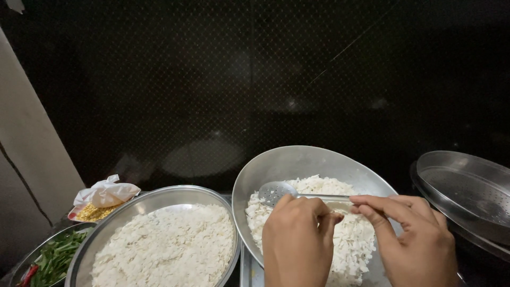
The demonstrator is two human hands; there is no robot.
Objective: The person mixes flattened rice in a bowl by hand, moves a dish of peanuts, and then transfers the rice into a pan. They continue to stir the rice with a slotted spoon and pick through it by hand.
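Head view — hands (361,234) pinch slotted spoon (297,194).

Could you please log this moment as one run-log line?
left hand: on ladle handle | right hand: pinching handle | ladle: over flakes in bowl

Your left hand (297,242) came up from the lower edge, back toward you, fingers curled inward and knuckles raised. Your right hand (411,242) sat just beside it, index finger and thumb stretched left in a pinch, meeting the left hand's fingertips.
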